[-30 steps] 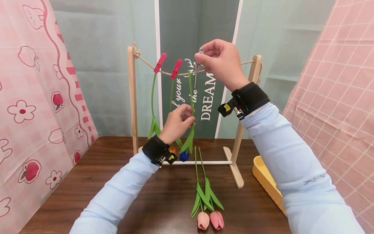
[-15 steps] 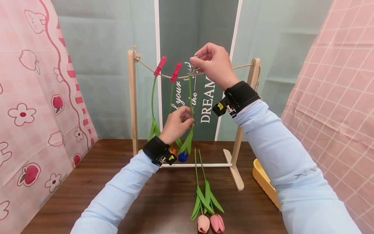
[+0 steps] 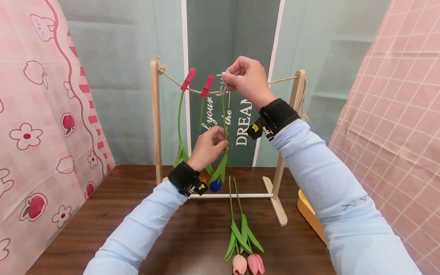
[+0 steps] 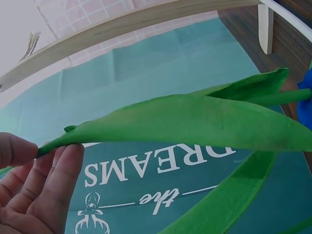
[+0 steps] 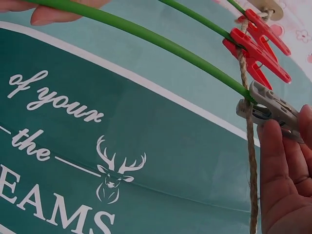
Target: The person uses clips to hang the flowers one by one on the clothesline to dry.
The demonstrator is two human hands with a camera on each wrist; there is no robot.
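My left hand [image 3: 210,145] pinches the green stem of a blue artificial tulip [image 3: 215,186], which hangs head down. In the left wrist view thumb and fingers hold the stem just above its leaves [image 4: 195,122]. Up at the rope [image 3: 280,80], my right hand [image 3: 249,78] pinches a grey clothespin [image 3: 223,87]. The right wrist view has this clothespin [image 5: 273,109] with its tips around the rope and the stem's end. To its left, two red clothespins [image 3: 188,79] hold other flower stems on the rope. One orange bloom [image 3: 203,180] shows partly behind my left wrist.
The rope spans two wooden posts [image 3: 156,122] of a stand with a white crossbar [image 3: 247,195]. Two pink tulips [image 3: 239,263] lie on the brown table [image 3: 172,236] in front. A yellow tray [image 3: 311,215] stands at the right, partly behind my right sleeve.
My right hand has moved left and slightly down along the rope with the grey clothespin, from beside the stem's end onto it. My left hand has stayed nearly still on the stem.
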